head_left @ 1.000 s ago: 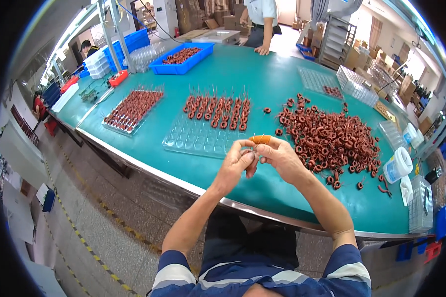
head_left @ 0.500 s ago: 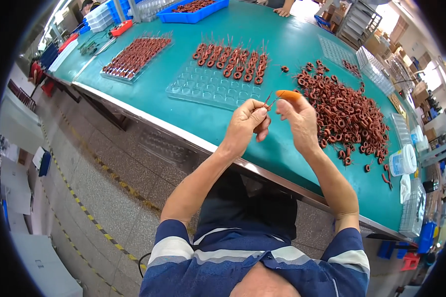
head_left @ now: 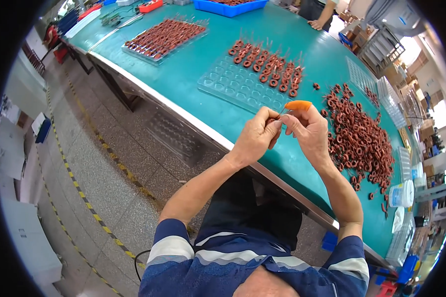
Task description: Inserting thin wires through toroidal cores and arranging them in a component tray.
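In front of the table edge, my left hand (head_left: 255, 137) is closed around a small reddish-brown toroidal coil (head_left: 271, 121), mostly hidden by the fingers. My right hand (head_left: 311, 138) meets it from the right, thumb and index finger pinched on a thin wire lead of that coil. An orange finger cover (head_left: 298, 105) sits on the right index finger. Just beyond my hands lies a clear plastic tray (head_left: 223, 88) of round pockets, its far part filled with rows of coils (head_left: 267, 64), leads upward. To the right of my right hand spreads a big loose heap of coils (head_left: 359, 136).
A filled coil tray (head_left: 166, 38) stands farther left on the green table (head_left: 183, 74). A blue bin (head_left: 230, 7) sits at the back, near another person's hand (head_left: 315, 24). At the right are a white tub (head_left: 401, 194) and stacked clear trays (head_left: 390, 96).
My right hand has closed in on my left, and its thumb and index finger now pinch at the wire. The view has turned, so the table's things appear farther right.
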The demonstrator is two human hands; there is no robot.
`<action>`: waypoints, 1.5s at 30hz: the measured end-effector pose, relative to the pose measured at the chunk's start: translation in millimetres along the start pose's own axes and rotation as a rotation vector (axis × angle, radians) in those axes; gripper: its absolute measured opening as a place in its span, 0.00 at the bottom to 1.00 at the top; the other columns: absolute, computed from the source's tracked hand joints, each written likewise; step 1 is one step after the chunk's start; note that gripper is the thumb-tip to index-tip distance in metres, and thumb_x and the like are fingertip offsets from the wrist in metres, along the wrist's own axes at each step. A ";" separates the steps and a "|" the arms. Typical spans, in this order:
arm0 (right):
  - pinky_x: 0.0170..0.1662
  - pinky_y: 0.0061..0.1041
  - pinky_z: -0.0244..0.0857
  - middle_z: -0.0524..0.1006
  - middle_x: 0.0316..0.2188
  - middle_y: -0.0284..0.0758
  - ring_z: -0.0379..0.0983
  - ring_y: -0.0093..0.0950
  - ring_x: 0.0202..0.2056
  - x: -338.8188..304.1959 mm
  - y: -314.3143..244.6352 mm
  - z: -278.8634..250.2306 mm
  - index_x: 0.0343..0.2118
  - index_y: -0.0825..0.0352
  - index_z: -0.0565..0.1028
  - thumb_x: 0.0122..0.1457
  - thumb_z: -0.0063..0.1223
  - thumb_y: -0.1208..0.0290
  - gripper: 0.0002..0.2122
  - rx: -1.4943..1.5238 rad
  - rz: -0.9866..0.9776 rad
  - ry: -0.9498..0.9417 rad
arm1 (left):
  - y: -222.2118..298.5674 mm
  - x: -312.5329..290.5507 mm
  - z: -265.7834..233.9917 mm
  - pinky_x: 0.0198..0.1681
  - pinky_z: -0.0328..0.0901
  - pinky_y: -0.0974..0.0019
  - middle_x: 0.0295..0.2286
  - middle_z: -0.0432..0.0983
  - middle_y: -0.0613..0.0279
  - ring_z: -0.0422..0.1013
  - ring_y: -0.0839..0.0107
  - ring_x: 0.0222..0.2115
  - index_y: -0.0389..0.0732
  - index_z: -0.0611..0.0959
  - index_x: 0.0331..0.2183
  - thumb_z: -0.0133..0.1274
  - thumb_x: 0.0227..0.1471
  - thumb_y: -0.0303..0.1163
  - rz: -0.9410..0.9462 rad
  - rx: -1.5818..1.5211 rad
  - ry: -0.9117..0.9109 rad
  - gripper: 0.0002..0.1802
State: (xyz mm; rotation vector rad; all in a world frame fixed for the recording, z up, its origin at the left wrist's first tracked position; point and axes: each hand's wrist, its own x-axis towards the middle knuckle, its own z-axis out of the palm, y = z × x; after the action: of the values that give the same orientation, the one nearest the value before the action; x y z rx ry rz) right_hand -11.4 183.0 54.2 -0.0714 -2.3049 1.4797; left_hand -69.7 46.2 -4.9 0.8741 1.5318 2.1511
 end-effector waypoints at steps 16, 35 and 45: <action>0.25 0.25 0.67 0.79 0.22 0.41 0.74 0.24 0.19 220.6 51.0 86.0 0.32 0.73 0.77 0.52 0.57 0.69 0.11 -0.287 -0.205 0.012 | -21.9 1.2 -53.3 0.27 0.65 0.69 0.28 0.72 0.57 0.68 0.72 0.24 0.33 0.75 0.39 0.52 0.54 0.26 0.195 0.546 0.255 0.10; 0.40 0.38 0.70 0.78 0.30 0.48 0.75 0.45 0.34 217.9 108.9 -127.6 0.40 0.73 0.74 0.51 0.55 0.69 0.15 -1.211 -0.078 -0.239 | -13.8 5.8 -52.0 0.27 0.67 0.70 0.27 0.76 0.57 0.70 0.74 0.23 0.33 0.77 0.37 0.53 0.55 0.26 0.045 0.407 0.233 0.08; 0.40 0.36 0.67 0.78 0.33 0.45 0.75 0.40 0.37 170.9 146.0 -139.2 0.42 0.69 0.74 0.50 0.57 0.72 0.16 -1.195 -0.130 -0.441 | -15.7 2.3 -51.4 0.27 0.66 0.71 0.27 0.77 0.60 0.69 0.78 0.23 0.33 0.77 0.36 0.52 0.55 0.27 -0.016 0.412 0.217 0.08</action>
State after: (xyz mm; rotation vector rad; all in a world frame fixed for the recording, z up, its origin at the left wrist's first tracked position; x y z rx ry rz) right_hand -143.6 410.3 27.0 0.0847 -3.1214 -0.1312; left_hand -106.5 16.3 -30.4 0.7608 2.1336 2.0032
